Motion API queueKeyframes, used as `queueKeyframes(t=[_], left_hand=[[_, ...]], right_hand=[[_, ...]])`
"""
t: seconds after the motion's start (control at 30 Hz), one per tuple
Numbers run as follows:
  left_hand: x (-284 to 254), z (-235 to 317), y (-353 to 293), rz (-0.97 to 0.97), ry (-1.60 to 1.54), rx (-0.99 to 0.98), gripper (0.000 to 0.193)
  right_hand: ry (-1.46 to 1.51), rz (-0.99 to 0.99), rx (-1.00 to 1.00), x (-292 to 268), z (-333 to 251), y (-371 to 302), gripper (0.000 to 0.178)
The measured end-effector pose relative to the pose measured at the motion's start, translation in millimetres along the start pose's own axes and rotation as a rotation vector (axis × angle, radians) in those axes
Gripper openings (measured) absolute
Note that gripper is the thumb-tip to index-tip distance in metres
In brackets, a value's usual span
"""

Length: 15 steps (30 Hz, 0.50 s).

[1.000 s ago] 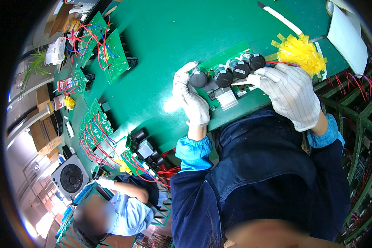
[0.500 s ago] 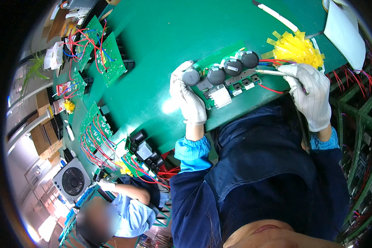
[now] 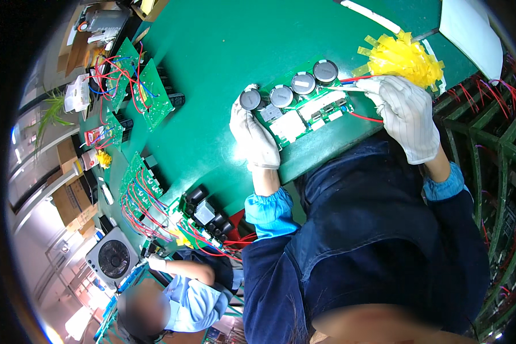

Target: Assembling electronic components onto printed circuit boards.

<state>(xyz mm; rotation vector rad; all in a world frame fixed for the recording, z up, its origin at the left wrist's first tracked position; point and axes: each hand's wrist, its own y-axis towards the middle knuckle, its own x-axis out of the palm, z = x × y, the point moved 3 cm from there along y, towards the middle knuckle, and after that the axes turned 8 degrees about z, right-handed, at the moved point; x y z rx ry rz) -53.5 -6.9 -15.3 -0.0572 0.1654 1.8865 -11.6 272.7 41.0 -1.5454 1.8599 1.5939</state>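
Left hand (image 3: 254,136) lies flat, gripping the board's (image 3: 301,112) end, pinning it on the green bench (image 3: 212,69). Right hand (image 3: 406,114) pinches a white tool (image 3: 343,89) over the red wires (image 3: 358,78), beside yellow tape (image 3: 406,57).

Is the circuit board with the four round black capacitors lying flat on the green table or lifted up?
Lying flat. The circuit board rests on the green table, capacitors up; the left hand presses its end.
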Motion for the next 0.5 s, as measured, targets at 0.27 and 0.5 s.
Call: queueKeyframes(t=[0.27, 0.5], left_hand=[[1, 1, 1, -0.002, -0.014, -0.023, 0.036], [-3, -6, 2, -0.018, -0.082, -0.061, 0.036]], right_hand=[[0.052, 0.007, 0.054, 2, 4, 0, 0.022], [0.261, -0.026, 0.302, -12, 16, 5, 0.013]])
